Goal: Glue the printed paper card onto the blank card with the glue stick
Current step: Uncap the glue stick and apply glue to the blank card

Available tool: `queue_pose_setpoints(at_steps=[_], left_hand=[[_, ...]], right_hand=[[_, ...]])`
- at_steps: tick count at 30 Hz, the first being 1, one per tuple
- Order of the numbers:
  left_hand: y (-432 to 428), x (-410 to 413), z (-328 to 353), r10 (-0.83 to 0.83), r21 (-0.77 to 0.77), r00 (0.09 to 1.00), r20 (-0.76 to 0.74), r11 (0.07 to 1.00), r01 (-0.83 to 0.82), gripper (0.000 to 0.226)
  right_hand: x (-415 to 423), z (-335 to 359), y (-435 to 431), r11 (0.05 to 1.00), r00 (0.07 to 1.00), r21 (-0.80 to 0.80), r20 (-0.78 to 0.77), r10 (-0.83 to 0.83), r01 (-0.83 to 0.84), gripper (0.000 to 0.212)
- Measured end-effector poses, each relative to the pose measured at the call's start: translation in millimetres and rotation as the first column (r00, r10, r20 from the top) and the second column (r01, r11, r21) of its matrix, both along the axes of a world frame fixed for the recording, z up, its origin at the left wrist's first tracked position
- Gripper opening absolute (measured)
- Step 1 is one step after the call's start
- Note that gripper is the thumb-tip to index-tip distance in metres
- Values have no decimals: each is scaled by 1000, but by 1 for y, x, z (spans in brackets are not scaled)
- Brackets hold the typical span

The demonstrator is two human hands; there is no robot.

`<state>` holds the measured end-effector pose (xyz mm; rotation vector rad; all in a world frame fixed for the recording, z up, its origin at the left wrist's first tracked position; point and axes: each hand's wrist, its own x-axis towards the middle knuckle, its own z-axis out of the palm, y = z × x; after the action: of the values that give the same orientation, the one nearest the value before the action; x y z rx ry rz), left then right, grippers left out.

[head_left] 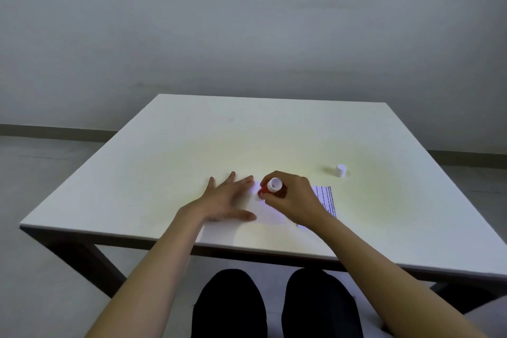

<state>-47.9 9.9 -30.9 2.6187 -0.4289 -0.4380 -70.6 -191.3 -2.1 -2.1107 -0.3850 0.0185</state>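
A blank white card lies flat near the table's front edge. My left hand rests on its left part, fingers spread, palm down. My right hand grips a red glue stick with a white base end; the stick is tilted, its tip down against the card's far edge. The printed card, with lines of dark text, lies to the right, partly hidden under my right hand and wrist. The glue stick's white cap stands alone further right.
The white table has dark legs and its front edge runs just below the cards. My knees in dark trousers show under it. A grey wall and floor lie beyond.
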Motion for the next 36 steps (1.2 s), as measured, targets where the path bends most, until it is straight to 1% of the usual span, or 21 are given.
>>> queue_pose_setpoints(at_steps=[2, 3, 5, 8, 9, 11, 13, 15, 16, 17, 19, 21, 23, 24, 26, 28, 29, 31, 34, 36], left_hand=[[0, -1, -1, 7, -11, 1000, -10, 1000, -7, 94], [-1, -1, 0, 5, -7, 1000, -10, 1000, -5, 94], [-1, 0, 1, -7, 12, 1000, -7, 1000, 7, 93], [0, 0, 3, -30, 29, 999, -9, 999, 31, 91], [0, 0, 3, -29, 20, 1000, -10, 999, 29, 91], [0, 0, 1, -17, -2, 1000, -10, 1000, 17, 93], [0, -1, 0, 1, -14, 1000, -12, 1000, -1, 95], [-1, -1, 0, 7, -15, 1000, -15, 1000, -7, 94], [-1, -1, 1, 3, -7, 1000, -14, 1000, -3, 94], [-1, 0, 1, -5, 7, 1000, -10, 1000, 5, 94], [-1, 1, 2, -21, 24, 1000, -5, 999, 21, 93], [0, 0, 3, -23, 7, 1000, -15, 1000, 24, 91], [0, 0, 3, -19, -7, 1000, -19, 1000, 19, 91], [-1, 0, 2, -18, -7, 1000, -19, 1000, 18, 92], [-1, 1, 2, -16, -2, 1000, -16, 1000, 16, 94], [0, 1, 1, -17, -5, 1000, -13, 1000, 17, 94], [0, 1, 1, -19, -4, 1000, -14, 1000, 19, 93], [0, 1, 1, -24, 3, 1000, -16, 1000, 24, 91], [-1, 1, 2, -24, 9, 1000, -17, 1000, 24, 90], [-1, 1, 1, -19, 1, 1000, -17, 1000, 19, 91]], right_hand=[[-4, 1, 1, 997, 996, 24, -36, 79, -79, 8], [-2, 2, 0, 996, 995, 28, -39, 88, -87, 9], [5, 4, -3, 999, 999, 40, -32, 38, -37, 8], [14, 6, -8, 993, 994, 52, -4, -105, 105, 8], [13, 5, -8, 991, 992, 54, 6, -124, 124, 7], [7, 2, -8, 996, 997, 38, 17, -79, 79, 6], [-4, -2, -8, 999, 1000, 22, 0, 26, -26, 7], [-9, -4, -11, 995, 995, 49, -37, 94, -92, 8], [-8, -3, -14, 993, 994, 77, -50, 96, -92, 9], [-5, -3, -17, 992, 996, 108, -61, 72, -65, 10], [3, 0, -23, 986, 997, 162, -76, -34, 46, 12], [8, 1, -27, 971, 988, 190, -70, -136, 147, 9], [7, 0, -27, 966, 983, 186, -54, -175, 182, 8], [5, -1, -27, 972, 987, 172, -53, -151, 158, 8], [-2, -4, -28, 988, 997, 150, -71, -30, 40, 10], [-2, -6, -32, 984, 994, 175, -103, 46, -27, 13], [0, -6, -35, 978, 993, 207, -116, 36, -11, 12], [6, -5, -39, 965, 992, 250, -121, -46, 75, 9], [13, -4, -41, 953, 981, 236, -83, -177, 192, 8], [11, -3, -41, 953, 978, 224, -81, -192, 206, 8]])
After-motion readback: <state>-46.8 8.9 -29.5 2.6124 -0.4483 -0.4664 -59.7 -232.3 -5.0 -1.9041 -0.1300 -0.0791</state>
